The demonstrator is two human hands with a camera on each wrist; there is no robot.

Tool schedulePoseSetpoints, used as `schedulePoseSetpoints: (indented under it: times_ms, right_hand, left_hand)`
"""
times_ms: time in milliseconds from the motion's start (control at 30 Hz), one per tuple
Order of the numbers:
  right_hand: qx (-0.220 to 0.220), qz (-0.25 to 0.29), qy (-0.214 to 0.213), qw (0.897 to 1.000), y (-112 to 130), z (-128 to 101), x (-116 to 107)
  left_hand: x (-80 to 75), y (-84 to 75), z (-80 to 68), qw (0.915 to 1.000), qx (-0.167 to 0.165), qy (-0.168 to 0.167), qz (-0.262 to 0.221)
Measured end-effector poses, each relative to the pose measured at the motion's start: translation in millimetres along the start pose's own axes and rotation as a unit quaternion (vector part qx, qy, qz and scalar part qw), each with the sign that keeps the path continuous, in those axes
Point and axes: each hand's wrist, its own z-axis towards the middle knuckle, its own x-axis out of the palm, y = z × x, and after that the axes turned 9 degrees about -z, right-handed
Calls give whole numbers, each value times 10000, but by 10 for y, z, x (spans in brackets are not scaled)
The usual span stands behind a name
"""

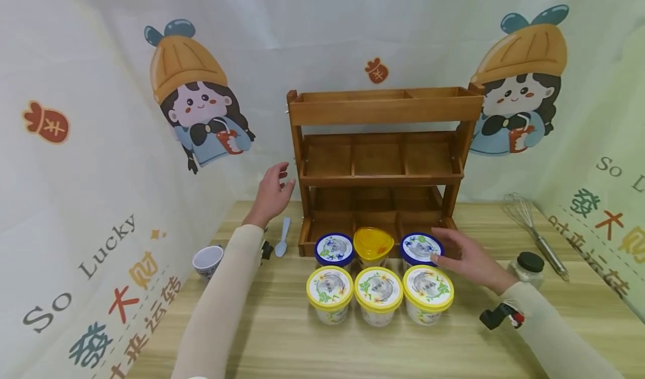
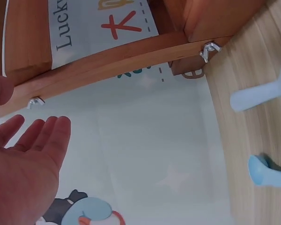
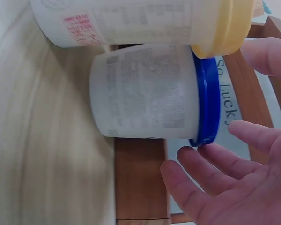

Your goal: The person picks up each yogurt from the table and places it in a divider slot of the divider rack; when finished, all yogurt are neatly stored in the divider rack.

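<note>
The right hand (image 1: 471,262) is reaching over the desk (image 1: 282,340) toward the blue-lidded tub (image 1: 421,250) at the right end of the back row, its fingers (image 3: 210,161) spread apart and straight. In the right wrist view the fingertips are lying just beside the tub's blue rim, and whether they are touching it cannot be told. That tub is standing right in front of the wooden rack (image 1: 383,144), at its lower right corner, just behind a yellow-lidded tub (image 1: 428,293).

The left hand (image 1: 271,194) is hovering in the air at the rack's left post, palm open, fingers (image 2: 47,136) straight and slightly apart, holding nothing. Below it a pale blue spoon (image 1: 283,238) is lying on the desk, near the rack's left foot.

Six tubs are sitting in two rows of three: three yellow-lidded ones in front, and behind them a second blue-lidded tub (image 1: 334,249), a tub with a clear yellow lid (image 1: 373,244), and the one by the right hand. A small cup (image 1: 208,260) is standing at the far left. A dark-capped jar (image 1: 528,267) and a wire whisk (image 1: 534,233) are lying to the right.
</note>
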Motion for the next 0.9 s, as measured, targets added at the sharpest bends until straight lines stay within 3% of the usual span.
schedulePoseSetpoints:
  times_ms: [267,500,667,900]
  right_hand:
    - [195,784,451,9957,-129,-26,64]
    - [67,976,412,9944,-204,-1,115]
    - [-66,954,391,9947,-262,24,145]
    - [79,1056,655,9922,-356,96,184]
  left_hand:
    - [-35,22,203,9970,-417,-313,-570]
    - [-8,54,389,9964,-410,-273,-694]
    - [39,3,452,9955,-444,-143,-829]
    - [98,-15,515,9953,-486,-244,-804]
